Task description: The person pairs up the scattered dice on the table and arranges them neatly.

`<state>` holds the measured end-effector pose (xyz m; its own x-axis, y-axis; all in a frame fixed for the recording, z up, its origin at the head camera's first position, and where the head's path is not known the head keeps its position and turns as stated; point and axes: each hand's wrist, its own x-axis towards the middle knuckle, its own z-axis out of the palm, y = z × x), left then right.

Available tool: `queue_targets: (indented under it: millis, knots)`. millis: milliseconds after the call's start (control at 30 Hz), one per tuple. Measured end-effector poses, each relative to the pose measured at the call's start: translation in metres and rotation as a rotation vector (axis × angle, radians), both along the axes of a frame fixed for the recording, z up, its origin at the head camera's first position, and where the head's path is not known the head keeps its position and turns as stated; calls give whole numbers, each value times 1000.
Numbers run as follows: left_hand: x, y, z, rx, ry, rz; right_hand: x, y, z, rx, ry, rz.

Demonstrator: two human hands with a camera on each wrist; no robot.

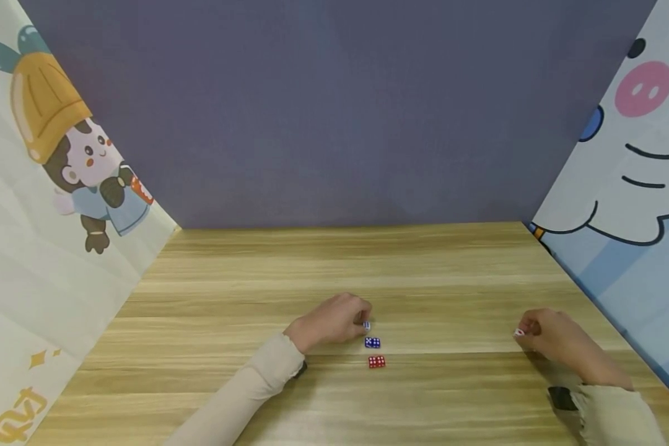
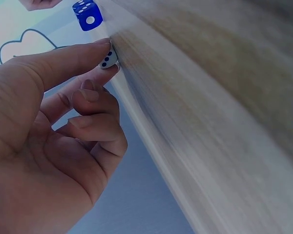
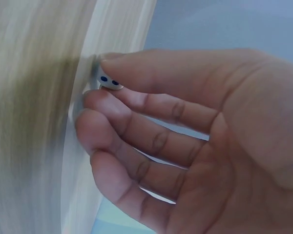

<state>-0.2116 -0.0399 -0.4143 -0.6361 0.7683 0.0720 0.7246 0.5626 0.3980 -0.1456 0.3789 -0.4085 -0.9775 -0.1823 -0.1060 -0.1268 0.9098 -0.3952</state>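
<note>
Between thumb and index finger, my left hand (image 1: 337, 319) pinches a white die (image 2: 108, 59) with dark pips, low over the wooden table. Just in front of it in the head view lies a pair of blue dice (image 1: 372, 342), side by side. A pair of red dice (image 1: 376, 362) sits nearer to me, also side by side. Far to the right, my right hand (image 1: 557, 344) pinches another white die (image 1: 519, 333) between thumb and fingers, close to the tabletop. Blue pips show on that die (image 3: 110, 80) in the right wrist view, partly hidden by the thumb.
The light wood table (image 1: 228, 266) ends at a dark grey panel (image 1: 334, 124) at the back. A cartoon-printed sheet (image 1: 11, 217) borders the left side, and another printed sheet (image 1: 647, 272) borders the right.
</note>
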Motion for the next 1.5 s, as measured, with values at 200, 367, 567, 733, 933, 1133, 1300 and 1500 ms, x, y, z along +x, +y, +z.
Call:
queue_targets:
  millis: [200,367,567,733,933,1133,1300,1500]
  knots:
    - [0,-1,0,3,-16,12,-1,-3,0,-6,-4,-2]
    - [0,-1,-1,-2,-13,14,1,-7,1,-16,0,9]
    - [0,-2,-1,-3,-16,14,4,-14,0,-26,25,16]
    - [1,-5,2,-2,-38,19,3,-25,-1,-37,55,44]
    - [0,-5,2,2,-33,10,-3,-46,1,-24,114,93]
    - [-1,-3,0,-4,-25,-3,-15,-78,10,15,142,164]
    - [-2,-2,-2,-5,-22,-1,-25,-109,17,18,167,250]
    - [-4,0,-1,-7,-15,-2,-33,-142,13,10,183,349]
